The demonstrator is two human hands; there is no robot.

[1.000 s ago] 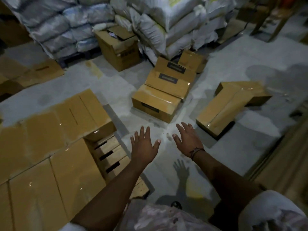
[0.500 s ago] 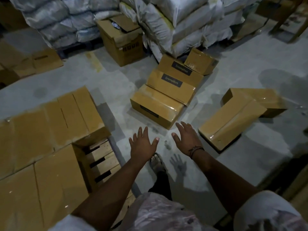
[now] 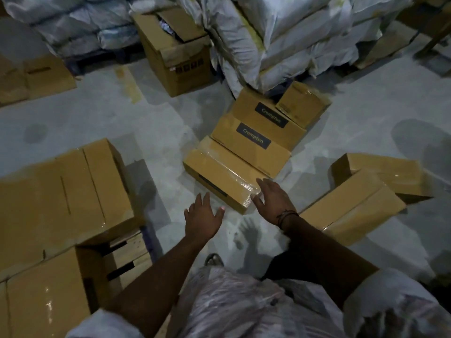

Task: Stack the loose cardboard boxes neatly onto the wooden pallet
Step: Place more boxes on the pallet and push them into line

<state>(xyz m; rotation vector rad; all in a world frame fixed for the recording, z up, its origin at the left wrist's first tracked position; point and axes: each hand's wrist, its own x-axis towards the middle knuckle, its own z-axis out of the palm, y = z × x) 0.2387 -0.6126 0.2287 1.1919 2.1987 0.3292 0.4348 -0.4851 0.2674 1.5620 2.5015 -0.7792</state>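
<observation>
Hands are recorded as open, with nothing held. Left hand (image 3: 203,217) is stretched forward, fingers spread, above bare floor (image 3: 175,203) on the near side of the nearest loose box (image 3: 219,174). Right hand (image 3: 274,203), fingers likewise spread, is placed over that box's near right corner; contact cannot be confirmed. A cord band (image 3: 286,214) is worn on the right wrist. The box lies flat on the floor, wrapped in clear film. Two labelled boxes (image 3: 251,142) are leaned behind it, with a small box (image 3: 301,104) at the far end. Two further boxes (image 3: 351,206) are found on the floor to the right. Wooden pallet (image 3: 129,257) is located near left, loaded with stacked boxes (image 3: 61,191). Sacks (image 3: 280,32) and an opened carton (image 3: 175,57) are noted at the far side.
</observation>
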